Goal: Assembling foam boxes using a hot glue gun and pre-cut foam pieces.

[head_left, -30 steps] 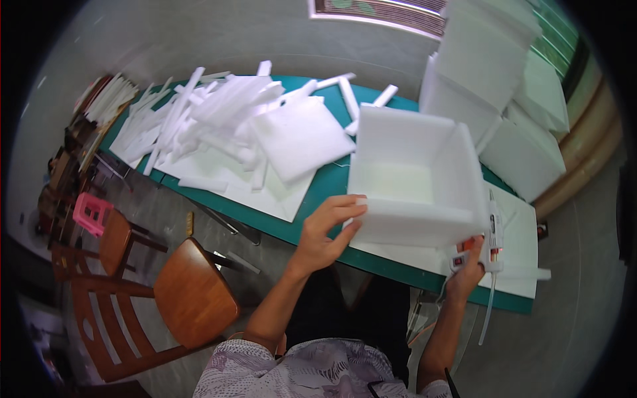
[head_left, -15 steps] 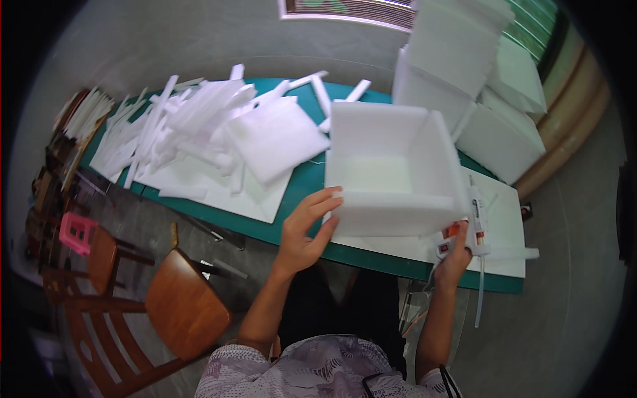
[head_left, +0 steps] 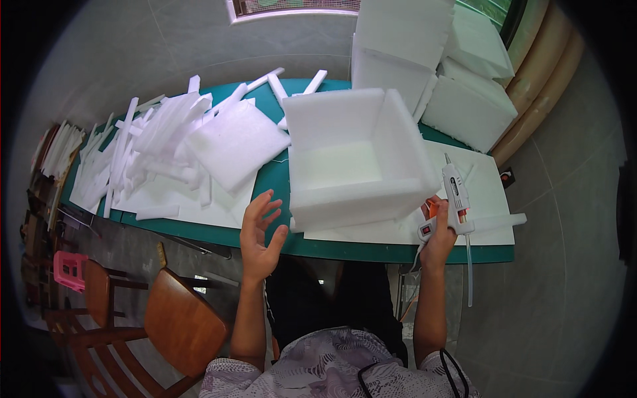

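Observation:
In front of me on the green table stands an open-topped white foam box (head_left: pixel 361 199), its inside facing up. My left hand (head_left: pixel 261 232) is raised just left of the box's near corner, fingers spread, holding nothing and apart from the foam. A white hot glue gun (head_left: pixel 455 188) with orange parts is gripped by its handle in my right hand (head_left: pixel 438 233), at the box's right near corner. Its nozzle points away from me, and a clear glue stick (head_left: pixel 470 272) sticks out of the back toward me.
A heap of white foam strips (head_left: pixel 156 142) and a square foam sheet (head_left: pixel 235 142) cover the table's left part. White foam blocks (head_left: pixel 398 66) are stacked at the back right. A foam strip (head_left: pixel 497 223) lies by the right edge. Wooden chairs (head_left: pixel 182 325) stand at lower left.
My left hand has let go of the box's near left corner and moved back from it. The glue gun, still in my right hand, is now more in the open. The whole view has shifted.

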A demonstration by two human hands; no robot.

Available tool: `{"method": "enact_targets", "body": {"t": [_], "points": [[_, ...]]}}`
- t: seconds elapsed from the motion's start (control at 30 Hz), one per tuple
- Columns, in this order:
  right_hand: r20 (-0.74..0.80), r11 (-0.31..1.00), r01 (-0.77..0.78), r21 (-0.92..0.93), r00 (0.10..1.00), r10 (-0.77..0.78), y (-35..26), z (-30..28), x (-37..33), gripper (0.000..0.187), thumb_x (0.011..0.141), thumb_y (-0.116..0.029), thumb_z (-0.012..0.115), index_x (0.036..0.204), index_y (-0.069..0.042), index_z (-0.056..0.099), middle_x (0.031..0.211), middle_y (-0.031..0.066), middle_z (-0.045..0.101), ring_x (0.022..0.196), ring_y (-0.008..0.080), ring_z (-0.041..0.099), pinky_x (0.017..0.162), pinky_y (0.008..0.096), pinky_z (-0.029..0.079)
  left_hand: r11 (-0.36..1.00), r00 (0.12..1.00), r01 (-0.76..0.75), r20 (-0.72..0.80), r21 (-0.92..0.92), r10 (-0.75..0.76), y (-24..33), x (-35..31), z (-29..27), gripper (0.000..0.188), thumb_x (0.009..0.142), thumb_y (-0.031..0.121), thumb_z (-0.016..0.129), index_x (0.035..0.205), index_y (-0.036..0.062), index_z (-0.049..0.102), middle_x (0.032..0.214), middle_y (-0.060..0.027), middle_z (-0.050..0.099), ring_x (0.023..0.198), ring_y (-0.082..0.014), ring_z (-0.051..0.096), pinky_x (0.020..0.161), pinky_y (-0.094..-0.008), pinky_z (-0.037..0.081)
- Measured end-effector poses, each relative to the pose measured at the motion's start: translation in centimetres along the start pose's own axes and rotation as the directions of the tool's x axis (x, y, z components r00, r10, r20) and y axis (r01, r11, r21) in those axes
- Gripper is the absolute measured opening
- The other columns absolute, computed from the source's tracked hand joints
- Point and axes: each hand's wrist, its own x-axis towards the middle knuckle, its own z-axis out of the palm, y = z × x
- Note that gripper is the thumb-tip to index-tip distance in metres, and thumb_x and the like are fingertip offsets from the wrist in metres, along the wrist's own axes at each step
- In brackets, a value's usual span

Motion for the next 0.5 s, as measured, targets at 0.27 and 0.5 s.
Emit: {"method": "enact_targets", "body": {"t": [0.27,0.5], "points": [[0.01,1.0,-0.005,-0.01,1.0,0.005,-0.4,0.8,-0.3,0.031,0.099,-0.023,0.054,0.114,0.004,0.049,0.11,0.0187,0.06,0.101,0.0231,0.062,0.091,0.0374,0.053,0.991,1.0,0.011,-0.013,0.131,-0.009,-1.0,-1.2,0.5,0.046,0.081,0.001,0.067,0.126,0.0026,0.054,0.13,-0.0134,0.05,0.11,-0.0226,0.055,0.091,-0.034,0.047],[0.016,0.999,-0.025,-0.047,1.0,0.026,-0.6,0.8,-0.6,0.033,0.099,-0.022,0.052,0.117,0.006,0.05,0.111,0.0166,0.061,0.102,0.0218,0.061,0.09,0.0366,0.053,0.974,0.999,-0.006,-0.036,0.228,0.014,-1.4,-1.3,1.1,0.043,0.08,0.002,0.07,0.121,0.0018,0.056,0.12,-0.0108,0.055,0.103,-0.0199,0.056,0.085,-0.0324,0.047]]}}
